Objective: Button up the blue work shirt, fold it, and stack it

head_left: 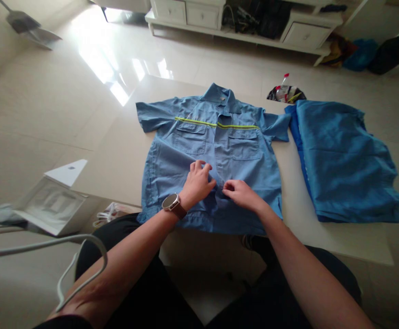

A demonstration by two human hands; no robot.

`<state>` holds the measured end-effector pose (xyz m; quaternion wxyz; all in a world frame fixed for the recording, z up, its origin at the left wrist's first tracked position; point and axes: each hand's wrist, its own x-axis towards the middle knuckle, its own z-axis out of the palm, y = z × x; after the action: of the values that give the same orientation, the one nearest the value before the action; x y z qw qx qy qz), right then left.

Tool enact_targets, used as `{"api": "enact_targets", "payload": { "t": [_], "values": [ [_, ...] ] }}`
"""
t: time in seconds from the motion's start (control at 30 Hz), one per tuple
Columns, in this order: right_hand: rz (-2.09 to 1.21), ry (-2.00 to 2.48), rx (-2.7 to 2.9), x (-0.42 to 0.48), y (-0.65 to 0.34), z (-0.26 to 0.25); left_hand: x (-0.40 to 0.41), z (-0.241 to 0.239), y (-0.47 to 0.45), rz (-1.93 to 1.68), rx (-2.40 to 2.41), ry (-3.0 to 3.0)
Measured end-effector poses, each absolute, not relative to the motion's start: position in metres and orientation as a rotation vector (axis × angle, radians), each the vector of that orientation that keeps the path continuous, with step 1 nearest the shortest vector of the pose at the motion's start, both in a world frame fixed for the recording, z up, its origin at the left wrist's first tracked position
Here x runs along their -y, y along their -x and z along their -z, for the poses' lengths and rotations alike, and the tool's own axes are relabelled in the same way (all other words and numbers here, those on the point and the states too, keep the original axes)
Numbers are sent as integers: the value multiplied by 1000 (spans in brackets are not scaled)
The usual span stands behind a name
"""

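A light blue short-sleeved work shirt [186, 151] with a yellow-green chest stripe and two chest pockets lies face up on a low beige table [117, 155], collar pointing away from me. My left hand [198, 183], with a watch on the wrist, pinches the fabric at the front placket near the lower middle. My right hand [242, 194] pinches the same placket just to the right. Both hands are closed on the cloth, almost touching each other.
A pile of darker blue garments [343, 160] lies on the table's right side. A small packet and bottle [286, 92] sit behind it. An open white box [52, 205] stands on the floor at left; a white cable [83, 256] loops near my left arm.
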<state>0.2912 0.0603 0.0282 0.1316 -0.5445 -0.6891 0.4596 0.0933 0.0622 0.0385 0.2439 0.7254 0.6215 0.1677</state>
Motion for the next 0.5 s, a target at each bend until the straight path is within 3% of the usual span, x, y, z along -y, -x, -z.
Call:
{"api": "enact_targets", "payload": {
  "t": [0.27, 0.5],
  "values": [
    [-1042, 1587, 2091, -58, -288, -24, -41, -7, -78, 87, -1430, -2207],
    [-743, 1564, 2228, -57, -294, -14, -38, -32, -73, -54, -1378, -2342]
  ]
}}
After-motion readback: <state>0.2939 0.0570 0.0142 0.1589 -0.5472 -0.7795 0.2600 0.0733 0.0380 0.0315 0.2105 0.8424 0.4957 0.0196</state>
